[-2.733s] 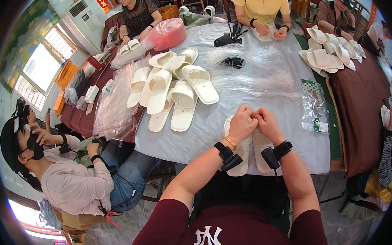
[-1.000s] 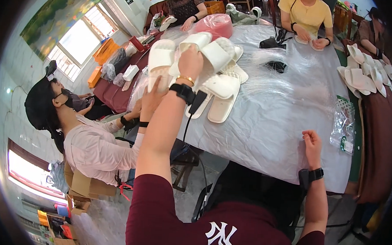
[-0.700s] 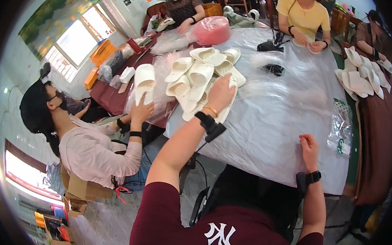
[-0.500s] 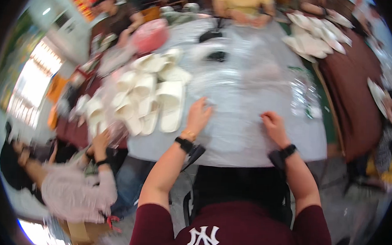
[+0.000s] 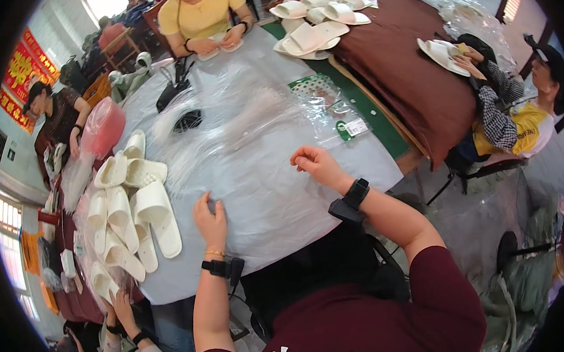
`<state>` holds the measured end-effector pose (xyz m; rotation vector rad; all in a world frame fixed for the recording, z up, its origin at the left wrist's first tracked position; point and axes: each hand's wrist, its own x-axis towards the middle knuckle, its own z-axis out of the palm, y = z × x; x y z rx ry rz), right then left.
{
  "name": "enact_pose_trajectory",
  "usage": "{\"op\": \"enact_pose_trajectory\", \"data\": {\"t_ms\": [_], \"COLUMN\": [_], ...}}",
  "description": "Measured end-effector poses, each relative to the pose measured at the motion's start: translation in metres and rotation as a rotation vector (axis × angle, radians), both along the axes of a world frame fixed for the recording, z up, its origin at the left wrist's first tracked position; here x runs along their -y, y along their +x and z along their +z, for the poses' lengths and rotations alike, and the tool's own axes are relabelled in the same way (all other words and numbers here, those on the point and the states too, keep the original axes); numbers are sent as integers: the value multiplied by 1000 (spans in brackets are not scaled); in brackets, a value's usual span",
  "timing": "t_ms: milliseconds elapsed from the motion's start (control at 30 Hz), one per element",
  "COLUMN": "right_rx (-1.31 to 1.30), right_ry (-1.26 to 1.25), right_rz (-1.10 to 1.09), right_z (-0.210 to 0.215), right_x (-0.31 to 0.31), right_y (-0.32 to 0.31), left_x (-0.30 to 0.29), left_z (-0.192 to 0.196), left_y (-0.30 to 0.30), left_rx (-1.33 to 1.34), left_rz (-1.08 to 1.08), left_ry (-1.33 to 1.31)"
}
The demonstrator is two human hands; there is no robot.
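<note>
From my seat at the feed, I see both hands down on the tabletop point(image 5: 274, 207), which is covered in clear plastic sheeting point(image 5: 245, 148). My left hand point(image 5: 211, 220) lies palm-down on the sheeting, fingers point(image 5: 205, 205) loosely spread and holding nothing that I can make out. My right hand point(image 5: 314, 165) is curled, its fingertips point(image 5: 297, 161) pinched together as if on a fold of thin film, though I cannot tell whether anything is really caught between them.

The white slippers point(image 5: 133, 213) sit in a loose heap just beside my left hand, at the left of the tabletop; none is in either hand. Several overlap, and some hang toward the edge where another person's hand point(image 5: 121, 303) reaches up from below. A clear bag with a green printed card point(image 5: 327, 105) lies beyond my right hand.

I judge the work to be somewhere in the middle: a good pile of slippers is unbagged, and the patch of tabletop between my hands carries no slipper. Farther off, more slippers point(image 5: 316, 18) lie on the brown cloth, where other people are at work.
</note>
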<state>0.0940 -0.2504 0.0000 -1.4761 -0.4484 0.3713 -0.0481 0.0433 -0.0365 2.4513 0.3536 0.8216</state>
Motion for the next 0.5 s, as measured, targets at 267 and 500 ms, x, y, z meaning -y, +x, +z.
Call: {"op": "enact_pose_trajectory", "data": {"t_ms": [267,500], "right_rx": [284,593], "right_ry": [37,-382], "right_rz": [-547,-947], "right_z": [55,78], "right_x": [102,177], "right_y": [46,85], "left_x": [-2,-4], "left_z": [5,3], "left_y": [-3,-1], "left_rx": [-52,-19], "left_rz": [9,-3], "left_ry": [-28,-20]}}
